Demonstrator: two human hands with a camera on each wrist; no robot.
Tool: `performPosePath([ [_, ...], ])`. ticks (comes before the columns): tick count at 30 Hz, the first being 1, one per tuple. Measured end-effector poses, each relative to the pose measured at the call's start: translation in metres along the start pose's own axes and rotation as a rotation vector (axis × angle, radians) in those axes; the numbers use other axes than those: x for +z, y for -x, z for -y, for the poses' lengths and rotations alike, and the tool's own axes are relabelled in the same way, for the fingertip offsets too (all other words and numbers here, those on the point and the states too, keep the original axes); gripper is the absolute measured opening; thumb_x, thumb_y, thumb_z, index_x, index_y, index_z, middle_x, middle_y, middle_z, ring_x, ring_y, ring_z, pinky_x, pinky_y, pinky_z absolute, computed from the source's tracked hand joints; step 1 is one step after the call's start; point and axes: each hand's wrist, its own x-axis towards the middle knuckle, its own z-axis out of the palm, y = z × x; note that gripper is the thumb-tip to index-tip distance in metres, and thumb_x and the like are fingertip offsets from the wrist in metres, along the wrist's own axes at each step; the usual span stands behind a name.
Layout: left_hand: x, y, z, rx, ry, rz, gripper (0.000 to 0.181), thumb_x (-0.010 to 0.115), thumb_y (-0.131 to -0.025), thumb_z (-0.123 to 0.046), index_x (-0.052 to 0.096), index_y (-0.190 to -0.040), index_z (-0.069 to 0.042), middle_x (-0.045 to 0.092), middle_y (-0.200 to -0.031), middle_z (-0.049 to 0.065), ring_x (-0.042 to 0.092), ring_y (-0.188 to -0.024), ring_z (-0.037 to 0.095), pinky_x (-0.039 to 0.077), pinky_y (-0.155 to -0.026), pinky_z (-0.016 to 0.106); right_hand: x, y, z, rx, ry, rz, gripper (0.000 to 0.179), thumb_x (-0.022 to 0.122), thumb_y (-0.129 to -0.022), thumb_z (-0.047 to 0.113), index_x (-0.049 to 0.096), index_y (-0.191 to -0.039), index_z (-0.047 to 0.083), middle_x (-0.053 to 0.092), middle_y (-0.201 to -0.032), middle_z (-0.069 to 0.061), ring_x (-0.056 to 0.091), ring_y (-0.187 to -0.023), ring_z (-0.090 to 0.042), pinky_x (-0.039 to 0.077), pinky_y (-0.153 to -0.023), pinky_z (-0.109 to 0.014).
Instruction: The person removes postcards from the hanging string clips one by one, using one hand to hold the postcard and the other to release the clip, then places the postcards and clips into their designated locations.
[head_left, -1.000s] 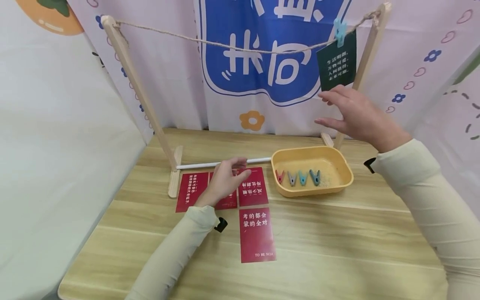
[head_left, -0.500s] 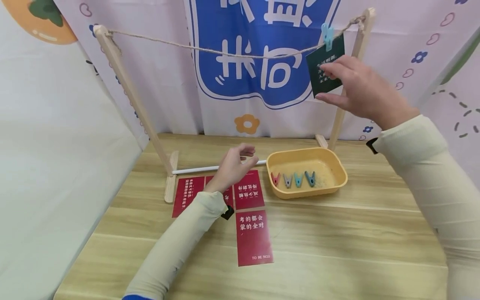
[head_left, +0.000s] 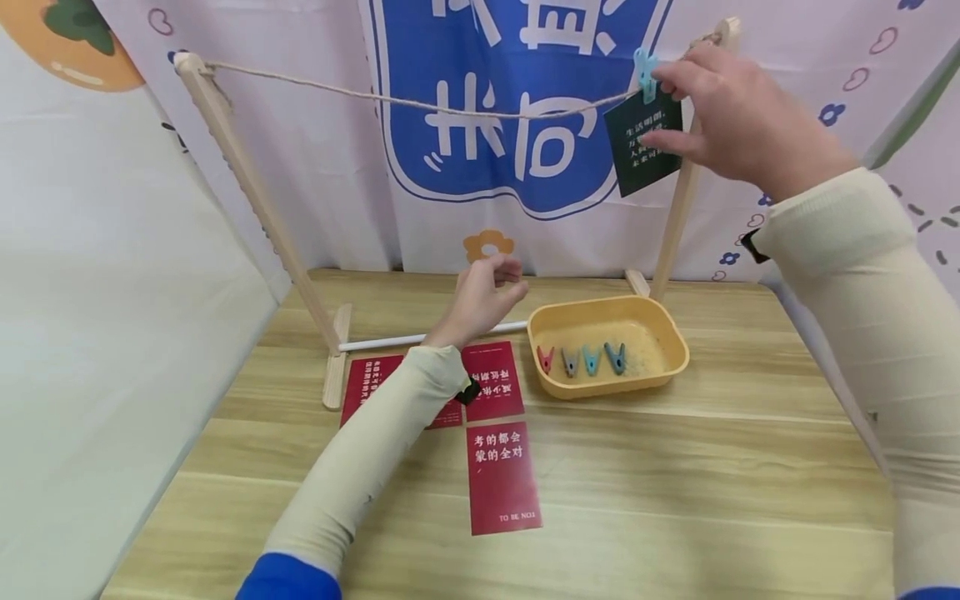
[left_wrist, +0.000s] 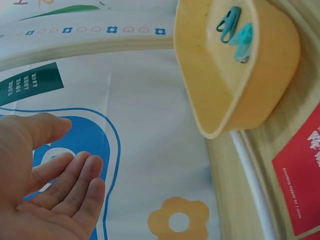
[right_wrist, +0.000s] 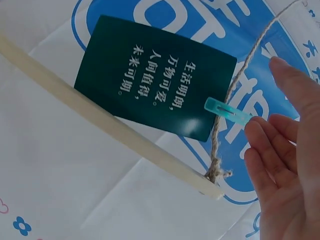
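Observation:
A dark green card (head_left: 637, 150) hangs from the twine (head_left: 420, 104), clamped by a light blue clothespin (head_left: 645, 75). My right hand (head_left: 757, 117) is up beside that clothespin. In the right wrist view its fingers lie at the outer end of the clothespin (right_wrist: 227, 111), and the thumb stands well apart; whether they touch is unclear. My left hand (head_left: 483, 300) hovers in the air left of the yellow tray (head_left: 660, 371), its fingers loosely bent and holding nothing. In the left wrist view the left hand (left_wrist: 55, 185) has its palm showing and thumb apart.
Several clothespins (head_left: 591, 360) lie in the yellow tray. Red cards (head_left: 504, 479) lie on the wooden table (head_left: 675, 500), partly covered by the left forearm. A wooden post (head_left: 255, 192) holds the twine's left end; a white rod (head_left: 382, 342) runs along the base.
My right hand has risen from below the green card to the clothespin. The left hand has moved up and slightly right, away from the red cards. The head view has shifted slightly.

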Motion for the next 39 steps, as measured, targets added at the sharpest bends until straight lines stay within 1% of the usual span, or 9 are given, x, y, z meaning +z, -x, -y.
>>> performPosePath([
  [6, 0.004, -0.017, -0.010, 0.012, -0.011, -0.031, 0.031, 0.074, -0.100, -0.015, 0.069, -0.127, -0.001, 0.073, -0.122, 0.013, 0.071, -0.115, 0.023, 0.057, -0.108, 0.034, -0.010, -0.006, -0.004, -0.019, 0.019, -0.005, 0.062, 0.067, -0.104, 0.019, 0.042, -0.158, 0.000, 0.050, -0.148, -0.031, 0.050, -0.132, -0.048, 0.044, -0.115, -0.062],
  [11, 0.009, -0.030, -0.018, 0.012, 0.014, -0.051, 0.031, 0.071, -0.099, -0.014, 0.069, -0.127, 0.000, 0.074, -0.122, 0.013, 0.072, -0.114, 0.023, 0.057, -0.108, 0.037, -0.013, -0.011, -0.005, -0.023, 0.027, 0.000, 0.059, 0.065, -0.105, 0.017, 0.044, -0.156, -0.001, 0.050, -0.147, -0.032, 0.049, -0.131, -0.048, 0.045, -0.114, -0.063],
  [15, 0.012, -0.042, -0.024, 0.015, 0.005, -0.081, 0.030, 0.071, -0.099, -0.014, 0.070, -0.126, -0.001, 0.074, -0.121, 0.012, 0.071, -0.114, 0.023, 0.056, -0.109, 0.037, -0.017, -0.020, -0.003, -0.005, 0.009, 0.018, 0.057, 0.063, -0.106, 0.015, 0.043, -0.157, -0.002, 0.050, -0.147, -0.033, 0.049, -0.131, -0.048, 0.045, -0.115, -0.062],
  [18, 0.014, -0.051, -0.030, 0.028, 0.001, -0.106, 0.029, 0.072, -0.100, -0.016, 0.070, -0.126, -0.003, 0.075, -0.120, 0.011, 0.071, -0.113, 0.022, 0.055, -0.108, 0.037, -0.022, -0.028, -0.001, 0.017, 0.005, 0.041, 0.058, 0.061, -0.107, 0.013, 0.040, -0.159, -0.002, 0.049, -0.149, -0.034, 0.050, -0.133, -0.050, 0.044, -0.116, -0.061],
  [20, 0.017, -0.056, -0.035, 0.042, 0.013, -0.117, 0.029, 0.072, -0.101, -0.016, 0.070, -0.125, -0.002, 0.074, -0.119, 0.013, 0.070, -0.113, 0.024, 0.055, -0.108, 0.037, -0.027, -0.033, 0.000, 0.033, 0.008, 0.059, 0.056, 0.059, -0.107, 0.013, 0.041, -0.159, -0.001, 0.049, -0.150, -0.034, 0.051, -0.133, -0.049, 0.044, -0.117, -0.061],
  [25, 0.022, -0.070, -0.049, 0.065, 0.041, -0.148, 0.027, 0.072, -0.101, -0.016, 0.069, -0.123, 0.000, 0.074, -0.119, 0.015, 0.071, -0.110, 0.025, 0.057, -0.105, 0.033, -0.037, -0.042, 0.002, 0.050, 0.024, 0.128, 0.052, 0.058, -0.108, 0.014, 0.046, -0.156, 0.000, 0.051, -0.148, -0.033, 0.053, -0.127, -0.049, 0.047, -0.113, -0.064],
  [29, 0.024, -0.080, -0.059, 0.059, 0.056, -0.183, 0.028, 0.072, -0.102, -0.018, 0.070, -0.124, -0.001, 0.074, -0.117, 0.012, 0.070, -0.108, 0.022, 0.058, -0.102, 0.030, -0.041, -0.049, 0.007, 0.065, 0.033, 0.192, 0.048, 0.058, -0.107, 0.012, 0.049, -0.154, 0.000, 0.052, -0.144, -0.033, 0.054, -0.123, -0.050, 0.048, -0.110, -0.066],
  [33, 0.024, -0.091, -0.069, 0.026, 0.059, -0.209, 0.031, 0.072, -0.102, -0.020, 0.069, -0.128, -0.002, 0.074, -0.121, 0.011, 0.070, -0.112, 0.021, 0.058, -0.103, 0.028, -0.043, -0.057, 0.011, 0.083, 0.041, 0.242, 0.047, 0.057, -0.107, 0.010, 0.049, -0.153, 0.001, 0.053, -0.142, -0.031, 0.056, -0.120, -0.049, 0.049, -0.110, -0.066],
  [39, 0.031, -0.106, -0.086, -0.005, 0.085, -0.196, 0.034, 0.071, -0.103, -0.020, 0.067, -0.134, -0.005, 0.072, -0.130, 0.011, 0.068, -0.119, 0.020, 0.056, -0.107, 0.027, -0.049, -0.061, 0.010, 0.138, 0.029, 0.271, 0.046, 0.059, -0.105, 0.007, 0.052, -0.150, -0.002, 0.054, -0.141, -0.033, 0.055, -0.114, -0.049, 0.047, -0.110, -0.069],
])
